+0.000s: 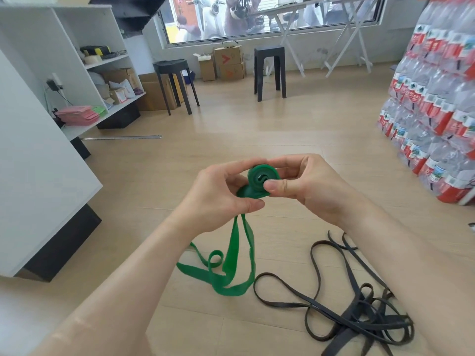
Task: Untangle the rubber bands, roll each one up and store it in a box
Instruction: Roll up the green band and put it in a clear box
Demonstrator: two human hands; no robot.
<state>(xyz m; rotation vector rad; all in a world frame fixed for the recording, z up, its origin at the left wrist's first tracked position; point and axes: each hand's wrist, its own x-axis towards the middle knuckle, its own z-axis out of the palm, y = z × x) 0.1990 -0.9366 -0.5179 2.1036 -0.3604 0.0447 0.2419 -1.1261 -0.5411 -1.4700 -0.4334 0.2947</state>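
A wide green rubber band (258, 177) is partly wound into a small coil held in mid-air at the centre of view. My right hand (308, 186) pinches the coil between thumb and fingers. My left hand (221, 196) grips the band just below the coil, thumb against the strip. The loose rest of the green band hangs down and loops on the wooden floor. A tangle of thin black rubber bands (359, 312) lies on the floor at the lower right, partly hidden by my right forearm. No storage box for the bands can be picked out.
A white cabinet (46, 160) stands close at the left, with white shelves behind it. Two black stools (270, 70) and cardboard boxes (228, 62) stand near the far window. Stacked packs of bottled water (437, 104) line the right side. A metal strip (120, 137) lies on the floor.
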